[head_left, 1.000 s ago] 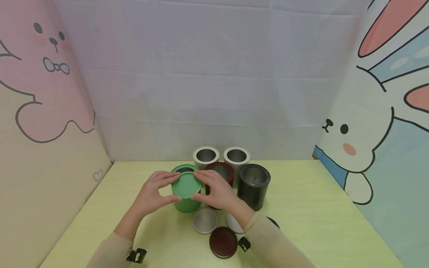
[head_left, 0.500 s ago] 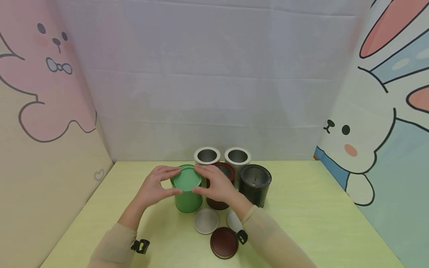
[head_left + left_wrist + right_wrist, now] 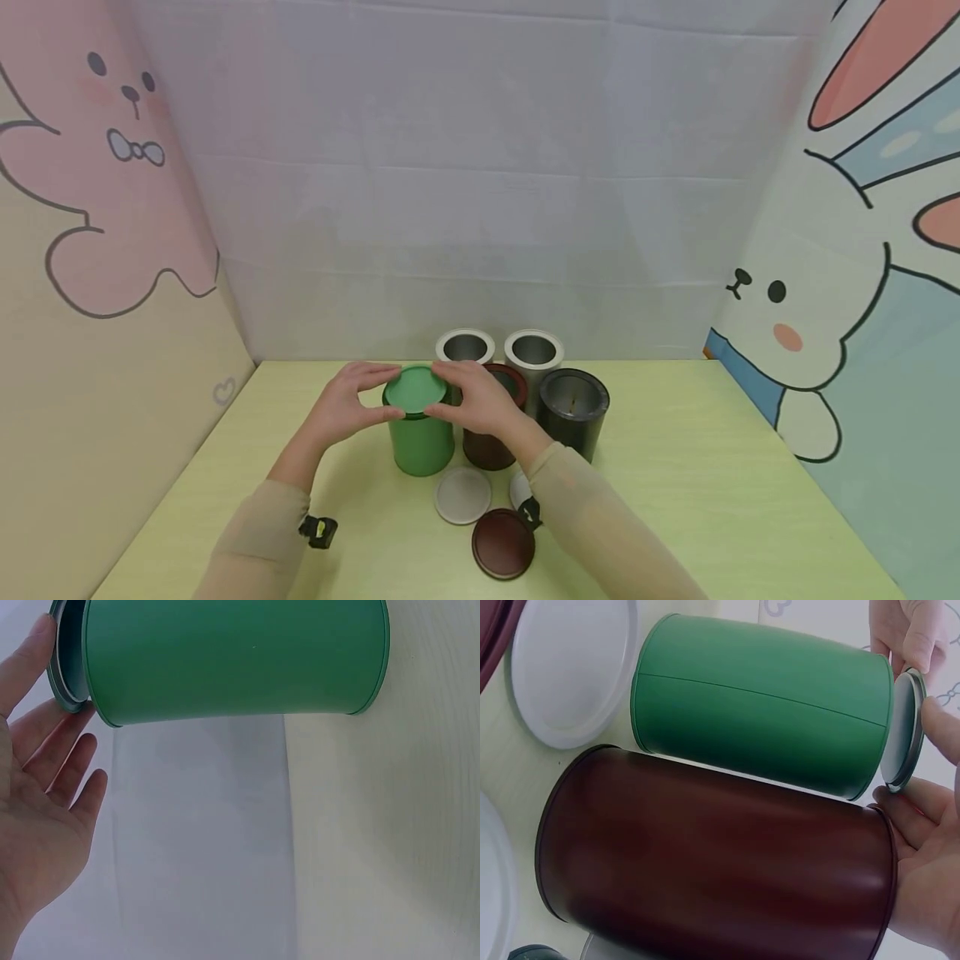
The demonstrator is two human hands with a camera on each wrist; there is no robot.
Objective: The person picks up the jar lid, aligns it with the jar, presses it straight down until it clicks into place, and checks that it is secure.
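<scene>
Two hands: our left hand point(image 3: 341, 408) and right hand point(image 3: 480, 404) pinch green lid point(image 3: 415, 388) by its rim | lid between them, flat atop upright green can point(image 3: 420, 437) | both equally near, can axis vertical.

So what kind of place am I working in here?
Probably a staged tabletop booth, not a real kitchen: a pale green table, a white cloth backdrop, cartoon rabbit side panels, and open tins set in rows.
</scene>
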